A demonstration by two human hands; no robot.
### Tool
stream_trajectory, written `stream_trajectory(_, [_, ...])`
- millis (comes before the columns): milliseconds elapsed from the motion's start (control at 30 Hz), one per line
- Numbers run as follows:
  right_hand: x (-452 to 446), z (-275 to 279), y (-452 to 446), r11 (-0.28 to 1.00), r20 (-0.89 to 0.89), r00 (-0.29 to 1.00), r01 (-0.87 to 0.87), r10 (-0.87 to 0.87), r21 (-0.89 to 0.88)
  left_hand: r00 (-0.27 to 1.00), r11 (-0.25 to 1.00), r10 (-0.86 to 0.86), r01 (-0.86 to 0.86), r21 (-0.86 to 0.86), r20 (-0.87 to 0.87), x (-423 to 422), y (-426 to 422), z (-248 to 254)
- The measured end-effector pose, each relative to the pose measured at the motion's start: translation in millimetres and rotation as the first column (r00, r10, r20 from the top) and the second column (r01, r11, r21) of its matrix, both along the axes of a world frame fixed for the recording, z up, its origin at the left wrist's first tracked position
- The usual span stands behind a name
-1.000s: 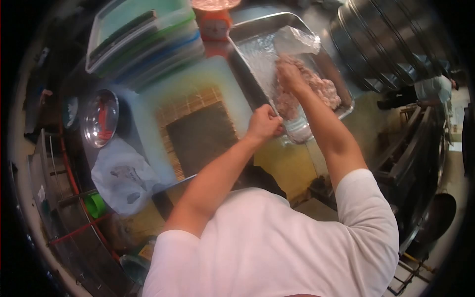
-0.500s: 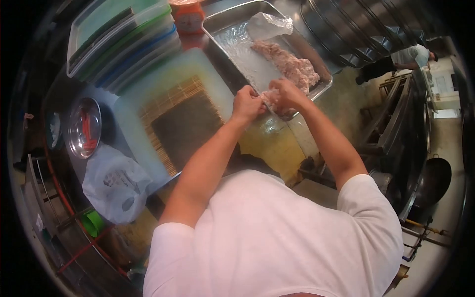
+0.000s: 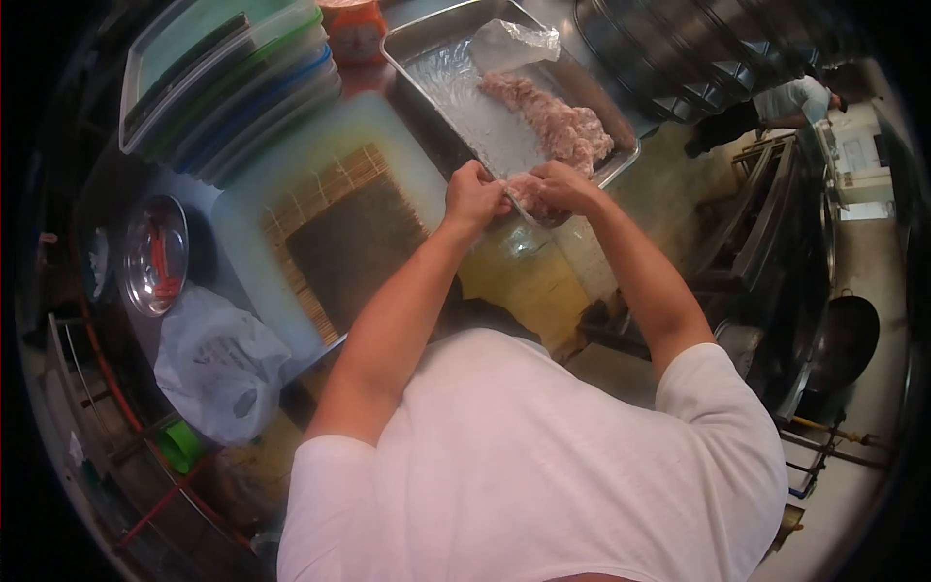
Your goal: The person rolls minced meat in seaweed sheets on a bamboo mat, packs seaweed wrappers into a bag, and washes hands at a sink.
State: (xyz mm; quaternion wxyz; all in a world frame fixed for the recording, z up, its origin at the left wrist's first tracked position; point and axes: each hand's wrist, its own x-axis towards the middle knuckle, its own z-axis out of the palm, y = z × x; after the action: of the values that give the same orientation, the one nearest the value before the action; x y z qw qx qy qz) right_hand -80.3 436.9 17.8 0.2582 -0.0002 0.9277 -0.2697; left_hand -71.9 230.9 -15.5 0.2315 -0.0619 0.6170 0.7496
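A metal tray (image 3: 432, 97) holds a long mound of pale pink raw minced meat (image 3: 572, 131) and a crumpled clear plastic sheet (image 3: 516, 44). At the tray's near corner, my left hand (image 3: 475, 197) is closed with its fingertips on the rim. Beside it, my right hand (image 3: 562, 188) reaches in over the corner, its fingers closed round some of the meat. Left of the tray, a bamboo rolling mat (image 3: 325, 175) with a dark sheet (image 3: 357, 247) on it lies on a pale cutting board (image 3: 238, 209).
Stacked lidded plastic containers (image 3: 228, 92) stand at the back left, near an orange scale (image 3: 356, 34). A metal bowl (image 3: 136, 281) with red sticks and a white plastic bag (image 3: 218, 359) sit at left. Metal steamers (image 3: 679, 58) are back right; another person (image 3: 790, 102) stands beyond.
My right hand has shifted slightly down and its fingers have closed more on the meat. My left hand stays by the tray rim. The whole view has shifted a little.
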Motion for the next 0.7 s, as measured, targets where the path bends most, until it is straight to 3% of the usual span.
stream_trajectory(67, [-1.2,-1.1,-1.2,0.969,0.072,0.991,0.128,-0.115,-0.211,1.000,1.000,-0.008,0.008,-0.012,0.018,-0.7,-0.4,1.5])
stream_trajectory(100, [-1.5,0.8,-6.5,0.969,0.074,0.991,0.126,-0.113,-0.212,1.000,1.000,-0.006,0.006,-0.014,0.019,-0.3,-1.0,2.6])
stream_trajectory(167, [-1.2,-0.1,-20.9,0.903,-0.016,0.951,0.288,-0.308,-0.319,1.000,1.000,0.010,-0.010,0.011,0.004,2.6,-1.1,3.3])
stream_trajectory(300, [1.2,-5.6,-35.3,0.972,-0.058,0.982,0.171,-0.182,-0.162,0.999,1.000,0.020,-0.020,0.012,-0.026,2.6,0.4,-0.8])
stream_trajectory(400, [-0.2,1.2,-22.5,0.990,0.066,0.998,0.031,-0.022,-0.138,1.000,1.000,0.023,-0.023,0.020,0.001,2.0,0.1,1.6])
stream_trajectory(467, [4.9,0.6,-16.0,0.994,-0.199,0.978,0.038,-0.057,-0.099,1.000,1.000,0.022,-0.022,-0.003,-0.005,3.3,0.1,2.8])
stream_trajectory(500, [3.5,-0.7,-14.0,0.995,-0.196,0.979,0.037,-0.055,-0.096,1.000,1.000,0.023,-0.023,0.000,-0.002,3.9,0.4,0.8])
stream_trajectory(567, [-3.6,-0.9,-10.0,0.985,0.217,0.976,0.047,-0.010,-0.167,0.999,0.999,0.032,-0.032,0.002,0.008,2.4,1.8,-0.5])
stream_trajectory(600, [-3.4,0.8,-13.9,0.986,0.211,0.977,0.044,-0.009,-0.163,0.999,0.999,0.035,-0.035,0.006,0.002,1.2,2.6,-0.1])
stream_trajectory(667, [1.2,-0.6,-26.2,0.886,0.243,0.920,0.370,-0.307,-0.280,1.000,0.999,0.022,-0.022,0.026,0.002,2.6,1.6,-1.2])
stream_trajectory(700, [-1.6,-0.1,-22.6,0.889,0.237,0.923,0.363,-0.302,-0.280,1.000,0.999,0.028,-0.028,0.029,-0.002,1.9,1.7,-3.6])
